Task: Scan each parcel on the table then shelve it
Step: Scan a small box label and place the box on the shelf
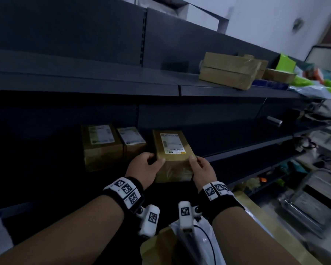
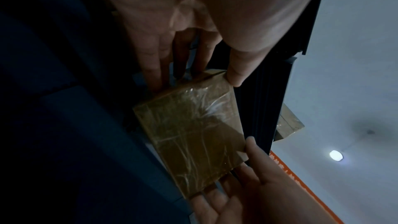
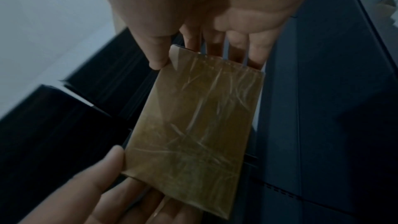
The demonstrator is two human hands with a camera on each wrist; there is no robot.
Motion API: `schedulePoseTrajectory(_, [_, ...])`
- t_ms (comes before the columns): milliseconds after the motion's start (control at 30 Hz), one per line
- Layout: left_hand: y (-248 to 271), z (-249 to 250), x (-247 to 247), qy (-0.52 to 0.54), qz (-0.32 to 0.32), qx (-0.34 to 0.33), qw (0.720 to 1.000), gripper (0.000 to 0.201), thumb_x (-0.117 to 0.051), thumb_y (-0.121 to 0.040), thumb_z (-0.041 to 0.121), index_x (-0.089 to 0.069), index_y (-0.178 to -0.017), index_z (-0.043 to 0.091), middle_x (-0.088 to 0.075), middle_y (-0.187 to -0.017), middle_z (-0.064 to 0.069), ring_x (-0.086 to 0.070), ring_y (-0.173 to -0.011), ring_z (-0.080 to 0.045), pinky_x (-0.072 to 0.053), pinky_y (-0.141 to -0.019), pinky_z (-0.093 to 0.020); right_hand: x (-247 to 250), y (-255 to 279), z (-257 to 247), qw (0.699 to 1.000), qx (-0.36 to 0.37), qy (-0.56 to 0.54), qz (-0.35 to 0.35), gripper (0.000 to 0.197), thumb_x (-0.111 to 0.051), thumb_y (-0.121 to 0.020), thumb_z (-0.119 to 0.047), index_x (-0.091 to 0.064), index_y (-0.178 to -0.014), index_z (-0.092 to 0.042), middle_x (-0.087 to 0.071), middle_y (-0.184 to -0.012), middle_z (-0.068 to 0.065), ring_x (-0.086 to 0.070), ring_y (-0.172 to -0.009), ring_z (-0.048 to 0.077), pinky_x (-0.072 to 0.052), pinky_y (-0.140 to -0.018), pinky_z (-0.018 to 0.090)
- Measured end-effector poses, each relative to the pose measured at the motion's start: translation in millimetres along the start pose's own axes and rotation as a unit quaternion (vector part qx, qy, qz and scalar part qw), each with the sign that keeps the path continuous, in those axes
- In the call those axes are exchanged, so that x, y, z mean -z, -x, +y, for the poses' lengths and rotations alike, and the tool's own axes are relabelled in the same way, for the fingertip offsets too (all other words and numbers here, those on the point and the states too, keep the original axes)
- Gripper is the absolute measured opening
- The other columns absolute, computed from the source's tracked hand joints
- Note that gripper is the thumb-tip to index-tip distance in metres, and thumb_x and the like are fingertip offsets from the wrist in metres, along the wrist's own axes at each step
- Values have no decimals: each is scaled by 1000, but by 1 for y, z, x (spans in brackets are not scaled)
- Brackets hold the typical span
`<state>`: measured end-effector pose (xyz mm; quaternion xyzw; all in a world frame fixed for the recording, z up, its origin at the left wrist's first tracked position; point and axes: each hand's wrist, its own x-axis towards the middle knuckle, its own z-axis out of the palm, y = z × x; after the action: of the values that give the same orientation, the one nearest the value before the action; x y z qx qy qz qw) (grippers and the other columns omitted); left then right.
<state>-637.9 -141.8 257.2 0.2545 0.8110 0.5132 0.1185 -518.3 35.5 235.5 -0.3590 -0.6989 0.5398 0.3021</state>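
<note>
A brown taped cardboard parcel with a white label on top is at the dark lower shelf, held between both hands. My left hand grips its near left corner, thumb on top and fingers along the side. My right hand grips the near right corner the same way. In the left wrist view the parcel's taped end face shows, with my left thumb at one corner. The right wrist view shows the same face of the parcel between both hands. Whether it rests on the shelf cannot be told.
Two labelled brown boxes stand on the same shelf just left of the parcel. The upper shelf holds stacked boxes and green bags at the right. A white bag and brown parcels lie below my wrists.
</note>
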Motion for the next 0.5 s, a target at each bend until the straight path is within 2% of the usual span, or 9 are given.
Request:
schedulePoseTrajectory(67, [-15, 3, 9, -83, -5, -14, 996, 62, -61, -91, 63, -60, -136, 21, -66, -130, 4, -62, -111, -15, -48, -88, -29, -11, -18, -1, 1000, -3, 7, -4, 33, -64, -100, -53, -73, -118, -27, -79, -108, -2, -75, -101, 19, -60, -100, 49])
schedulePoseTrajectory(133, [-27, 7, 16, -128, -22, -34, 991, 62, -59, -92, 63, -57, -140, 24, -63, -137, 4, -60, -121, -17, -49, -94, -30, -20, -30, -4, 1000, -13, 15, -6, 35, -61, -102, -53, -72, -122, -26, -78, -110, -1, -75, -100, 19, -60, -99, 46])
schedulePoseTrajectory(200, [-39, 7, 24, -194, -21, -60, 979, 56, -55, -92, 65, -59, -135, 30, -59, -136, 5, -54, -124, -19, -47, -100, -34, -29, -42, -7, 999, -21, 32, -12, 42, -58, -101, -58, -70, -128, -27, -77, -113, 0, -74, -101, 21, -61, -97, 46])
schedulePoseTrajectory(300, [-56, 5, 34, -351, 46, -131, 926, 55, -43, -87, 75, -61, -122, 38, -50, -132, 6, -41, -126, -24, -38, -107, -45, -41, -56, -13, 998, -16, 56, -26, 44, -55, -102, -60, -71, -125, -26, -77, -108, -1, -74, -96, 22, -62, -94, 47])
schedulePoseTrajectory(367, [-64, 4, 37, -385, 55, -143, 910, 56, -39, -85, 77, -58, -122, 40, -46, -134, 9, -39, -127, -24, -34, -107, -47, -47, -64, -18, 997, -12, 74, -28, 44, -54, -104, -58, -70, -127, -23, -77, -109, 0, -74, -98, 22, -60, -96, 45])
schedulePoseTrajectory(433, [-70, 2, 38, -399, 73, -158, 900, 53, -42, -84, 77, -57, -121, 41, -45, -135, 11, -37, -127, -24, -31, -105, -48, -54, -75, -21, 996, -11, 88, -24, 49, -54, -104, -57, -66, -137, -22, -76, -118, 4, -72, -105, 25, -58, -100, 44])
schedulePoseTrajectory(500, [-74, -1, 41, -403, 87, -168, 895, 53, -47, -83, 76, -57, -121, 41, -43, -139, 9, -32, -131, -25, -27, -105, -49, -60, -82, -23, 995, -13, 95, -19, 51, -55, -104, -57, -65, -139, -22, -76, -119, 5, -72, -107, 27, -58, -101, 45])
